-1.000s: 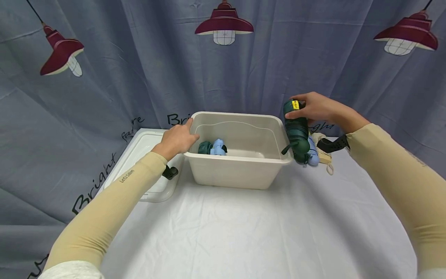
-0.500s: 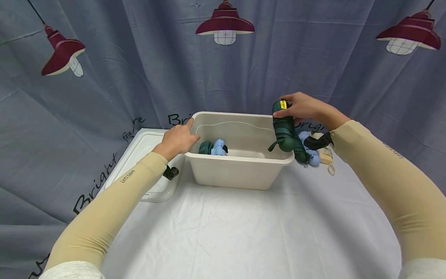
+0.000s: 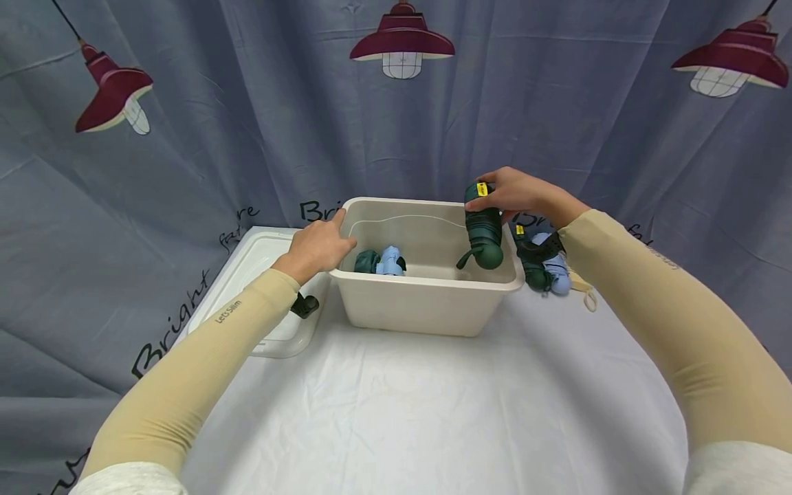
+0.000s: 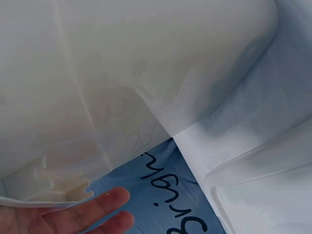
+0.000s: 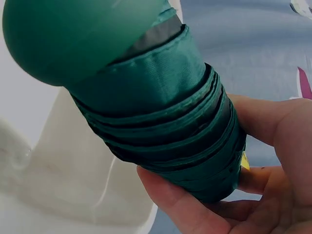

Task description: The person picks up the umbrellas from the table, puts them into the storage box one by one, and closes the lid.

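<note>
My right hand (image 3: 516,194) grips a folded dark green umbrella (image 3: 482,227) near its yellow-tagged end, above the right part of a whitish plastic bin (image 3: 421,306). In the right wrist view, fingers and thumb wrap the pleated green cloth, and the rounded handle end hangs toward the bin. At the bin's left rim rests my left hand (image 3: 315,249), its index finger extended along the edge. The left wrist view shows straight fingers (image 4: 107,200) under the rim. Inside the bin lie a dark green folded umbrella (image 3: 367,261) and a light blue one (image 3: 390,261).
Right of the bin, another dark green umbrella (image 3: 535,271), a light blue umbrella (image 3: 559,275) and a partly hidden yellow item (image 3: 579,283) lie on the white-covered table (image 3: 421,412). A white lid (image 3: 278,344) lies left of the bin. A grey-blue curtain (image 3: 278,124) hangs behind.
My right hand has carried the green umbrella leftward, from beside the bin's right rim to over its inside. The left hand has stayed at the left rim.
</note>
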{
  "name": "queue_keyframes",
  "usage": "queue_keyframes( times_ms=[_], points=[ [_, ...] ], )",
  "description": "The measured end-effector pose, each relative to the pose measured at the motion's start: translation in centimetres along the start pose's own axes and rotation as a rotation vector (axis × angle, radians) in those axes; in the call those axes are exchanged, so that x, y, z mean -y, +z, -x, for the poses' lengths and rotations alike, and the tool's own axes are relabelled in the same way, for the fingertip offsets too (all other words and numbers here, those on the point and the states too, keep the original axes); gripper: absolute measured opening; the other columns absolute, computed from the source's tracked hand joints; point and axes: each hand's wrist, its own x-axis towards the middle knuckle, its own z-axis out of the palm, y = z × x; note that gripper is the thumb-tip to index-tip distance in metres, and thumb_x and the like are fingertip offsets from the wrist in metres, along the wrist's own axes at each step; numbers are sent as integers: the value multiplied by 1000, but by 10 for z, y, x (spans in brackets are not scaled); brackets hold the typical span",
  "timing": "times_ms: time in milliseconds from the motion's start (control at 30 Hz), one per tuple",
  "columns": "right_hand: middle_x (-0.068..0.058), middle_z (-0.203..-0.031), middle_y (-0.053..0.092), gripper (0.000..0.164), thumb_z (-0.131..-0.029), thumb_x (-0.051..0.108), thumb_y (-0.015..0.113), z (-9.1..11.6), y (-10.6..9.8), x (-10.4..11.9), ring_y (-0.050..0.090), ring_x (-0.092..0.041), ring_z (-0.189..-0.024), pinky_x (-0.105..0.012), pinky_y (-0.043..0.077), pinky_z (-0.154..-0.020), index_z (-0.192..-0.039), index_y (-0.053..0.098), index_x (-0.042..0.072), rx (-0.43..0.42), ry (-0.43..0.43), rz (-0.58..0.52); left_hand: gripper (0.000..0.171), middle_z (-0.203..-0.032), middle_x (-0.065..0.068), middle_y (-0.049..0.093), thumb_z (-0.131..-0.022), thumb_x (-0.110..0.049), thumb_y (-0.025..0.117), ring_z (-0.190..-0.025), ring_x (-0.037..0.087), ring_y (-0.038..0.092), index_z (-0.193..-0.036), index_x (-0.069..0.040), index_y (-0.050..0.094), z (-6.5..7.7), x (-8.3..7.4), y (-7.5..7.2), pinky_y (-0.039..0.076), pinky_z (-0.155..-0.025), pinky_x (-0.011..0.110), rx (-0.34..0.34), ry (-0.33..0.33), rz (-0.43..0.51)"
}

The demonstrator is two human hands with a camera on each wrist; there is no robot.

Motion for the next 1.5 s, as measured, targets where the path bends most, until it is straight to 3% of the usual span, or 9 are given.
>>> queue_keyframes(
  times_ms=[167, 500, 967, 1300, 1500],
  points=[
    [-24, -145, 47, 89, -97, 38, 66, -9, 8, 6, 59, -34, -120, -36, 59, -81, -161, 16, 2, 38, 0, -31, 78, -138, 21, 59, -100, -46, 46, -116, 36, 63, -163, -15, 15, 1, 0, 0, 52, -82, 51, 7, -5, 11],
    [-22, -131, 51, 81, -96, 34, 68, -28, 27, 14, 64, -28, -103, -36, 60, -79, -158, 28, 1, 78, 0, -62, 78, -138, 20, 59, -99, -47, 46, -114, 35, 64, -163, -15, 15, 1, 1, -1, 52, -79, 50, 1, -3, 8],
    [-20, -122, 57, 67, -95, 31, 70, -45, 51, 25, 66, -28, -100, -38, 60, -79, -147, 44, -1, 134, 15, -73, 78, -141, 20, 58, -99, -46, 46, -117, 36, 63, -163, -15, 14, 0, 2, -1, 52, -84, 53, 6, -8, 13],
    [-21, -128, 53, 70, -94, 32, 70, -57, 63, 28, 64, -28, -105, -39, 60, -81, -149, 41, -2, 183, 28, -77, 77, -137, 20, 60, -99, -46, 45, -110, 34, 64, -163, -16, 15, 0, 1, -2, 52, -79, 50, 3, -6, 10],
    [-19, -124, 55, 59, -94, 32, 70, -62, 71, 28, 64, -27, -102, -38, 60, -81, -138, 50, -2, 217, 23, -64, 77, -136, 19, 61, -99, -46, 45, -109, 34, 64, -163, -16, 16, 1, 0, -1, 52, -79, 51, 1, 0, 10]
  ],
)
